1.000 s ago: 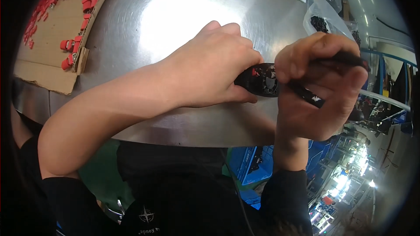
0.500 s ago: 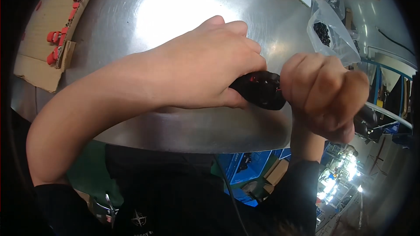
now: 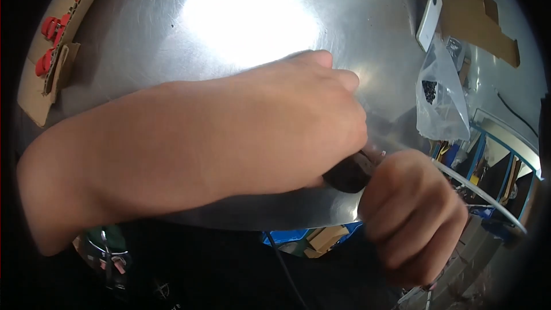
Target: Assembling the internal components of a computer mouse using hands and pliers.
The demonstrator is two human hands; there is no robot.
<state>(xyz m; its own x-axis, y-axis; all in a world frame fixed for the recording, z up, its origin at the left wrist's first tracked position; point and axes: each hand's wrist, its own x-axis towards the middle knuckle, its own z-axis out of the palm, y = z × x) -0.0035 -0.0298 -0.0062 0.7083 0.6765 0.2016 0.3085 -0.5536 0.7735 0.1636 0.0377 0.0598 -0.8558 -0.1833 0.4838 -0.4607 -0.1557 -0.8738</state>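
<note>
The left hand (image 3: pixel 310 120) grips a black thing (image 3: pixel 347 175) near the front edge of the counter (image 3: pixel 132 40). The right hand (image 3: pixel 416 215) is curled closed just beside it; I cannot tell what is inside its fingers. The black thing is partly hidden, but it seems stiff, rather light and perhaps a little slippery, so its wide rounded body should give the surest hold.

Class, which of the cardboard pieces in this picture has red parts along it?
The far-left cardboard piece: red parts line its edge. No red parts show on the others, such as the flat brown piece right of the white phone.
</note>
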